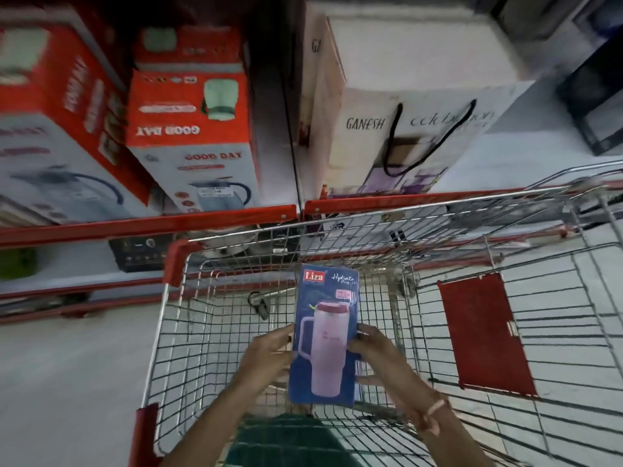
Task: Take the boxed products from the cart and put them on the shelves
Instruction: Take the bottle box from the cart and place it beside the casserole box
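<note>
A tall blue box (325, 335) marked "Liza", with a pink tumbler pictured on it, is held upright over the wire cart (202, 332). My left hand (266, 357) grips its left edge and my right hand (377, 353) grips its right edge, fingers wrapped behind. The cart basket beneath looks bare of other boxes. Ahead stands the red-edged shelf (148, 225) with stocked boxes.
Red and white "Good Day" jug boxes (192, 129) fill the shelf's left bay. A white "Ganesh" carry bag (414, 136) and a large white box sit in the right bay. Lower shelves hold dark appliances. A red flap (485, 335) hangs on the cart's child seat.
</note>
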The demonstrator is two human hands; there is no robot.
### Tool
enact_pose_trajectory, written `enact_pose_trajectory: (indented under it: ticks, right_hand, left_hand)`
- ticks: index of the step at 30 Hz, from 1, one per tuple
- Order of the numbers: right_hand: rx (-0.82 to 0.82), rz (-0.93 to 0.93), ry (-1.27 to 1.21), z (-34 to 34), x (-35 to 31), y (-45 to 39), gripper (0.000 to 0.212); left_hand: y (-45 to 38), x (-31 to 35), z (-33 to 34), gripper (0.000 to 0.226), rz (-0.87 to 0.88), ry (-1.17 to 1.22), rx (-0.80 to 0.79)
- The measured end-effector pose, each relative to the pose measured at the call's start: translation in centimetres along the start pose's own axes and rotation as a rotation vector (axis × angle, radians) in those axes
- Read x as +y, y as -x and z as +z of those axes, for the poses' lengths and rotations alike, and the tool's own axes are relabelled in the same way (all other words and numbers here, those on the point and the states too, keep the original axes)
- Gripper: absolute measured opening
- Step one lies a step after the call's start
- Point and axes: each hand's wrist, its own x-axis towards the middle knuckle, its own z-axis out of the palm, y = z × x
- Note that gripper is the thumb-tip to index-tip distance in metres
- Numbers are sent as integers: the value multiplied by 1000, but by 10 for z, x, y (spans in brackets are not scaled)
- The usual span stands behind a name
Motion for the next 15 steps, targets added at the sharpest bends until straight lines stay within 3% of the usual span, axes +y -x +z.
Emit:
enact_pose_trajectory:
  ticks: [6,9,15]
  right_hand:
    - [-87,-149,-56,24,-27,83,27]
    - [-64,-184,-43,34,-39,99,32]
    - [14,-364,-29,39,-68,119,22]
  left_hand:
    - [75,29,-37,59,146,-40,59]
    - [93,41,-49,61,196,-15,66]
    - [113,65,-56,60,383,58,111]
